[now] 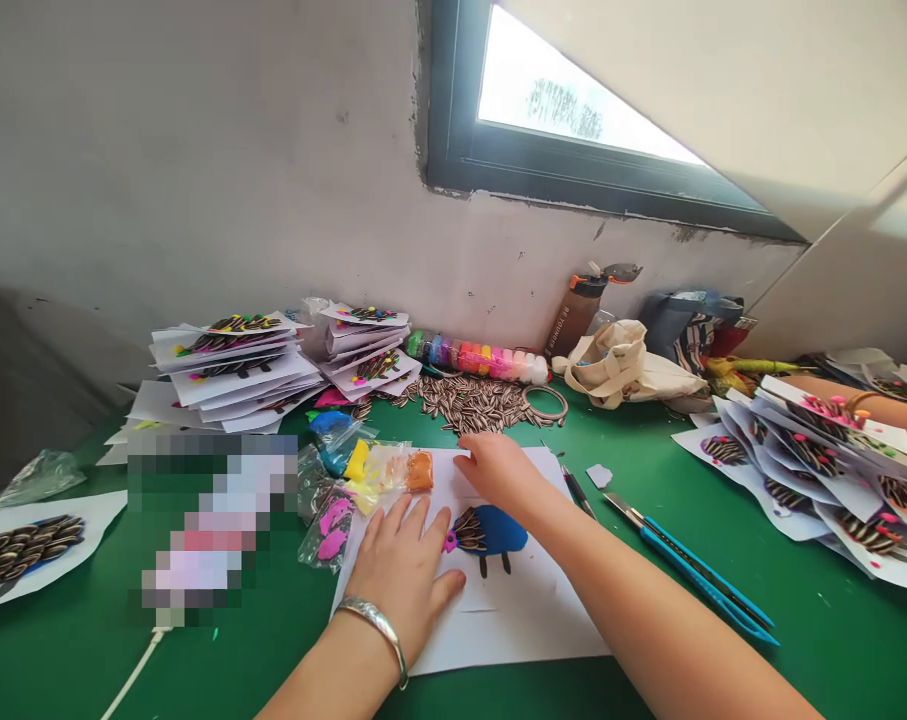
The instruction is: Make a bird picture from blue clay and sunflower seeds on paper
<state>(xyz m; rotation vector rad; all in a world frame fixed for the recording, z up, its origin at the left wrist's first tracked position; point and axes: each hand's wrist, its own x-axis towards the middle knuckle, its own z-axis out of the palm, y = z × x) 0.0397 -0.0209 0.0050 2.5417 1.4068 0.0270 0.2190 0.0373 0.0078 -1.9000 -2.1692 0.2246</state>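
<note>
My left hand (400,565) lies flat on a white paper sheet (490,630), fingers stretched and slightly spread, holding nothing. On the sheet is a blue clay body (502,530) with two dark legs. Striped sunflower seeds (469,530) are set on its left end, beside a pink clay bit (450,541). My right hand (494,468) is over the sheet's upper edge, just below a pile of loose sunflower seeds (468,400). Its fingers are bent together; whatever they hold, if anything, is hidden.
Clay packets (389,467) lie left of the sheet. A blue craft knife (693,570) and a tape roll (545,404) are on the right and behind. Stacks of seed pictures (235,370) stand at both sides. Another person's arm (865,398) reaches in at far right.
</note>
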